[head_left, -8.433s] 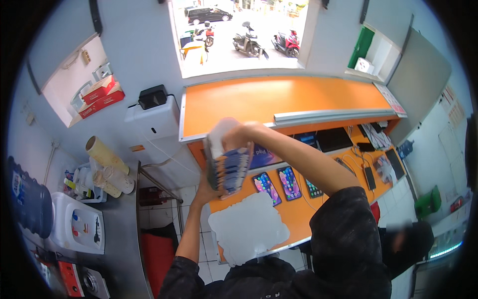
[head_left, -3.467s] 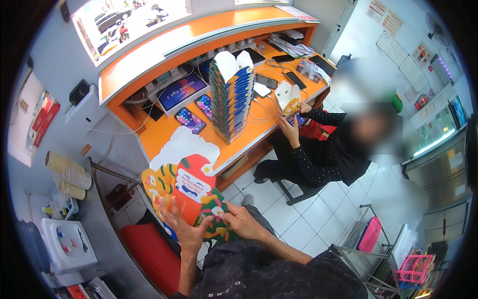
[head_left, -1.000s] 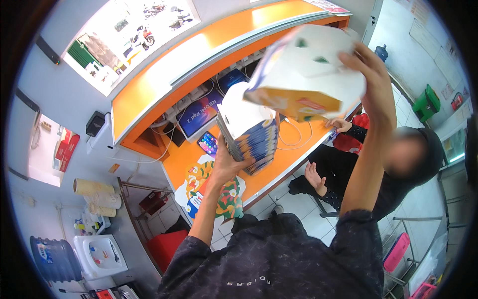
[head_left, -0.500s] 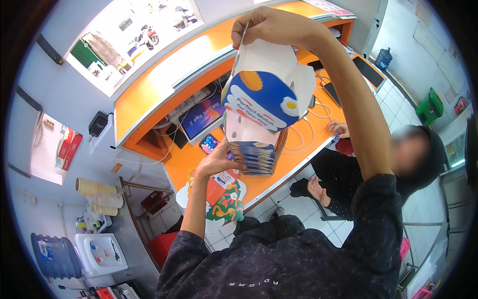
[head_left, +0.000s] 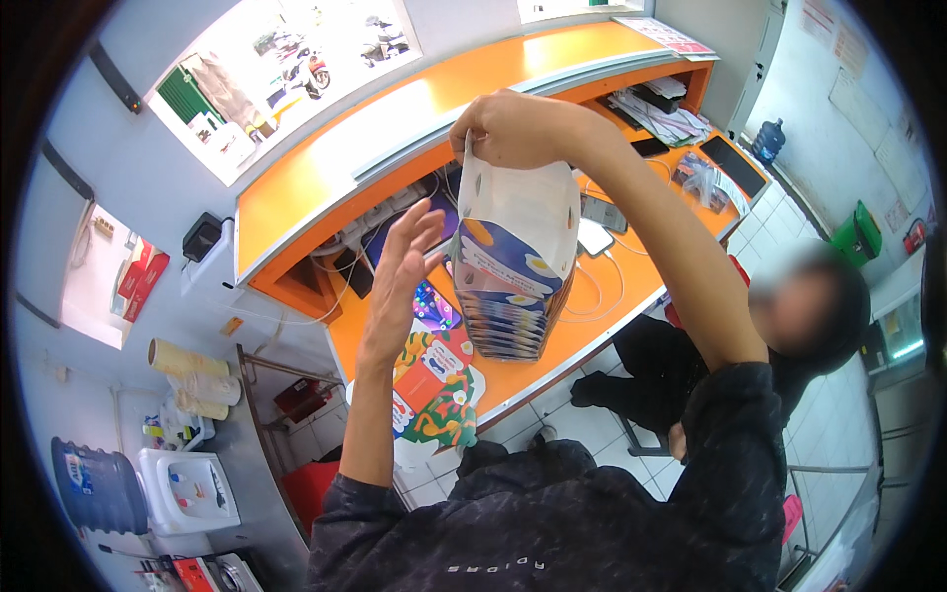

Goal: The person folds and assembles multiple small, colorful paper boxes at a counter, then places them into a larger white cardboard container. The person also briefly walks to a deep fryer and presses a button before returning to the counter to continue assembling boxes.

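Note:
A stack of nested paper food boxes point(head_left: 503, 333), blue and white with egg pictures, stands on the orange desk in front of me. Into its top sits one more paper box point(head_left: 515, 212), its white inside showing. My right hand point(head_left: 503, 133) pinches the raised white flap of that upper box. Left of the stack, my left hand point(head_left: 397, 271) is raised with its fingers stretched and holds nothing. Beneath it lie flat printed cartons point(head_left: 439, 387) in green, red and yellow at the desk's near edge. A lit phone point(head_left: 434, 306) lies beside them.
The orange desk point(head_left: 395, 340) has a raised orange counter point(head_left: 326, 148) behind it. White cables and a phone point(head_left: 594, 237) lie right of the boxes. A seated person point(head_left: 656, 380) in dark clothes is at the right. A steel table point(head_left: 271, 474) stands at the left.
My right hand has lowered the upper box into the stack. My left hand has let go of the stack, risen and opened. The seated person's hand has left the desk.

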A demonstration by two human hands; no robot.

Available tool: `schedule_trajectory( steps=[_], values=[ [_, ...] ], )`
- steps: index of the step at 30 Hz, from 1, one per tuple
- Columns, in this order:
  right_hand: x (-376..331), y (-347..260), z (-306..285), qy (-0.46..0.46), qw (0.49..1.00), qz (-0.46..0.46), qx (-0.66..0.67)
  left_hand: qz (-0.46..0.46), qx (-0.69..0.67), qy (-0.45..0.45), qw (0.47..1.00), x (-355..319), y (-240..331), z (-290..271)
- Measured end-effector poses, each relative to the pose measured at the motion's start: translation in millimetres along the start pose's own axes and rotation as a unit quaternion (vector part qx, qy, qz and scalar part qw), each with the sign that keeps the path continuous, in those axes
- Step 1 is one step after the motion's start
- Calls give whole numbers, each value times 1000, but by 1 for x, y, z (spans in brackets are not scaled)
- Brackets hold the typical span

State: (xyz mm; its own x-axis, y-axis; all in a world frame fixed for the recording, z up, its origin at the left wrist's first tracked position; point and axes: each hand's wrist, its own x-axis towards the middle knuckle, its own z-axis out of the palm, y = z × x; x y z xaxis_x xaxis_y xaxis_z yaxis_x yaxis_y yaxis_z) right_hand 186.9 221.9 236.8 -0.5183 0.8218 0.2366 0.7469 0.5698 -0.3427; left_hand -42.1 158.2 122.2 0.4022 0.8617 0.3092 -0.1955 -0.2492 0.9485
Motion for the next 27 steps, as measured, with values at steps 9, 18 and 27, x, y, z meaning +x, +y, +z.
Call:
schedule_trajectory(
  steps=[9,18,27],
  values=[
    [-30,-46,-9,131,979,11,-153,-31,240,105,965,19,46,40],
    [-45,-76,-27,-340,920,96,-169,-28,204,131,970,10,43,40],
    [-54,-67,-9,-95,957,-21,-273,10,185,192,964,11,34,41]
  ],
)
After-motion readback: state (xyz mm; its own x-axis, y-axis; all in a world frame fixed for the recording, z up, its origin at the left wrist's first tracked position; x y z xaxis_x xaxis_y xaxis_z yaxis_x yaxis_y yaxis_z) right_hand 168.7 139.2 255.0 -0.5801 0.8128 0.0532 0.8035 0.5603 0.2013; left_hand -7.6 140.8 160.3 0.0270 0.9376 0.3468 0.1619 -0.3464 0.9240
